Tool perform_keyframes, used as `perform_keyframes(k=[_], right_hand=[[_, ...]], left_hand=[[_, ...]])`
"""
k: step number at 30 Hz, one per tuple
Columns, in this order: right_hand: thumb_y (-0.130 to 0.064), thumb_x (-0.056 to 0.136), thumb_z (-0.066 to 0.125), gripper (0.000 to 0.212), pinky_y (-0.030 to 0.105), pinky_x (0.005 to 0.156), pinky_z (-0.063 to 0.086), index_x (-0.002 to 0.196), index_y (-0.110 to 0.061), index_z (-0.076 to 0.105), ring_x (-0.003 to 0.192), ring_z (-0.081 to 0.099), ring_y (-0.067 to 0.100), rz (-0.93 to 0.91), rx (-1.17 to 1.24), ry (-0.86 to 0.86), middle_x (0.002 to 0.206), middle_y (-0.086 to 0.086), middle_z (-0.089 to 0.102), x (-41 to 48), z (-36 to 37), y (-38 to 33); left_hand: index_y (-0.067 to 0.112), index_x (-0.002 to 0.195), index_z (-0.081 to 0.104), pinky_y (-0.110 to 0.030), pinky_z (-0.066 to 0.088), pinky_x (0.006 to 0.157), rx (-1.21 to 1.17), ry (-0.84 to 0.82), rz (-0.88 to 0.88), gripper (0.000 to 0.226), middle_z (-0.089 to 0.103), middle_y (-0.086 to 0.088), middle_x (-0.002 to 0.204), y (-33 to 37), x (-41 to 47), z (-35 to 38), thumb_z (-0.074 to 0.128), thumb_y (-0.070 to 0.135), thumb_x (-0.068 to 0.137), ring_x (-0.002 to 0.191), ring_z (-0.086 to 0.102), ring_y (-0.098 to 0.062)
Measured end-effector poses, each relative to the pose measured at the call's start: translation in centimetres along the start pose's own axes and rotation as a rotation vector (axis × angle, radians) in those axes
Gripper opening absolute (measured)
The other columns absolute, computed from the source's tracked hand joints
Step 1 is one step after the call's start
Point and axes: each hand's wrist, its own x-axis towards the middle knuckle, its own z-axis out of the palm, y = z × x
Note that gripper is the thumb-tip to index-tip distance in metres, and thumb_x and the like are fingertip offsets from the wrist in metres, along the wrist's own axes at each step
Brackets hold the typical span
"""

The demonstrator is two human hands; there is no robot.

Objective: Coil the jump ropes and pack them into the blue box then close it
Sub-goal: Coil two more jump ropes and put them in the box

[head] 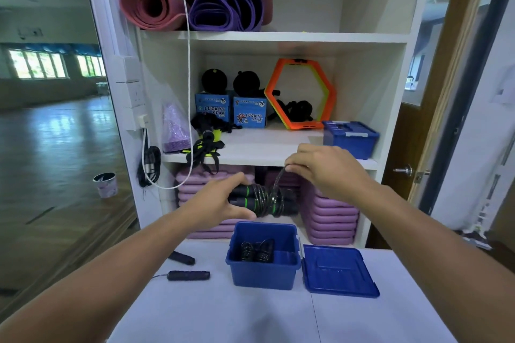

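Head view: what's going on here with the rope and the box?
A person is coiling a black jump rope: the left hand grips its paired handles, the right hand pinches the cord above them. The open blue box below holds coiled ropes; its lid lies beside it on the table. Two loose handles lie to the left.
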Motion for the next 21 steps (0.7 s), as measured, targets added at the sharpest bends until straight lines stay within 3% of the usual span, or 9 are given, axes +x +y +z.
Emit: perform_keyframes(k=[3, 6, 9, 12, 14, 16, 19, 21], right_hand=[[-0.049, 0.099, 0.044, 0.031, 0.033, 0.063, 0.04, 0.113, -0.036, 0.068, 0.087, 0.055, 0.015, -0.003, 0.028, 0.017, 0.101, -0.013, 0.061, 0.9, -0.3, 0.0], [-0.044, 0.095, 0.055, 0.024, 0.032, 0.067, 0.039, 0.106, -0.033, 0.073, 0.082, 0.052, 0.009, 0.003, 0.215, -0.032, 0.096, -0.012, 0.064, 0.8, 0.5, 0.1], [-0.032, 0.093, 0.064, 0.013, 0.026, 0.074, 0.048, 0.092, -0.028, 0.076, 0.079, 0.061, 0.007, 0.095, 0.617, -0.072, 0.086, -0.01, 0.069, 0.0, 1.7, 0.4], [-0.023, 0.094, 0.064, 0.02, 0.028, 0.068, 0.046, 0.08, -0.034, 0.074, 0.069, 0.055, 0.015, 0.18, 0.88, -0.085, 0.076, -0.006, 0.067, -1.0, 3.8, 0.2], [-0.024, 0.096, 0.063, 0.022, 0.034, 0.066, 0.038, 0.079, -0.033, 0.075, 0.068, 0.045, 0.02, 0.224, 0.968, -0.096, 0.074, 0.007, 0.06, -1.4, 5.0, -0.1], [-0.024, 0.097, 0.061, 0.022, 0.035, 0.068, 0.037, 0.08, -0.029, 0.075, 0.068, 0.045, 0.019, 0.251, 1.018, -0.117, 0.072, 0.006, 0.057, -1.7, 5.5, -0.5], [-0.023, 0.095, 0.061, 0.018, 0.028, 0.071, 0.046, 0.083, -0.024, 0.075, 0.072, 0.059, 0.013, 0.235, 1.105, -0.19, 0.076, -0.001, 0.067, -1.9, 5.4, -1.1], [-0.009, 0.092, 0.062, 0.013, 0.021, 0.069, 0.051, 0.085, -0.014, 0.072, 0.071, 0.066, 0.01, 0.282, 1.209, -0.233, 0.076, -0.004, 0.072, -2.1, 5.5, -1.1]], left_hand=[[0.039, 0.117, 0.051, -0.028, 0.048, 0.092, -0.016, -0.061, 0.081, 0.061, 0.06, 0.027, 0.111, 2.0, -0.6, 0.0, 0.081, 0.062, 0.069, 0.105, 0.056, 0.0], [0.038, 0.124, 0.052, -0.015, 0.043, 0.093, -0.042, -0.081, 0.163, 0.066, 0.055, 0.038, 0.11, 3.9, -1.6, -0.5, 0.082, 0.06, 0.069, 0.108, 0.052, 0.012], [0.054, 0.114, 0.048, -0.041, 0.051, 0.094, -0.132, -0.066, 0.195, 0.059, 0.066, 0.019, 0.111, 4.7, -2.4, -1.3, 0.078, 0.069, 0.065, 0.107, 0.063, -0.01], [0.048, 0.112, 0.055, -0.054, 0.054, 0.093, -0.315, -0.059, 0.181, 0.058, 0.072, 0.001, 0.107, 4.6, -2.9, -1.5, 0.087, 0.055, 0.064, 0.102, 0.07, -0.027], [0.034, 0.115, 0.059, -0.045, 0.057, 0.094, -0.45, -0.046, 0.168, 0.057, 0.071, 0.001, 0.107, 4.4, -3.0, -1.2, 0.092, 0.031, 0.068, 0.102, 0.072, -0.022], [0.022, 0.117, 0.059, -0.03, 0.056, 0.089, -0.489, -0.04, 0.165, 0.054, 0.069, 0.006, 0.102, 4.3, -3.0, -1.1, 0.089, 0.013, 0.072, 0.096, 0.069, -0.011], [0.013, 0.116, 0.057, -0.021, 0.054, 0.082, -0.575, -0.071, 0.176, 0.053, 0.068, 0.003, 0.097, 4.3, -3.1, -1.4, 0.086, 0.008, 0.072, 0.09, 0.066, -0.006], [0.011, 0.115, 0.055, -0.022, 0.055, 0.078, -0.663, -0.065, 0.172, 0.053, 0.07, 0.001, 0.098, 4.6, -3.1, -1.8, 0.085, 0.005, 0.072, 0.088, 0.068, -0.009]])
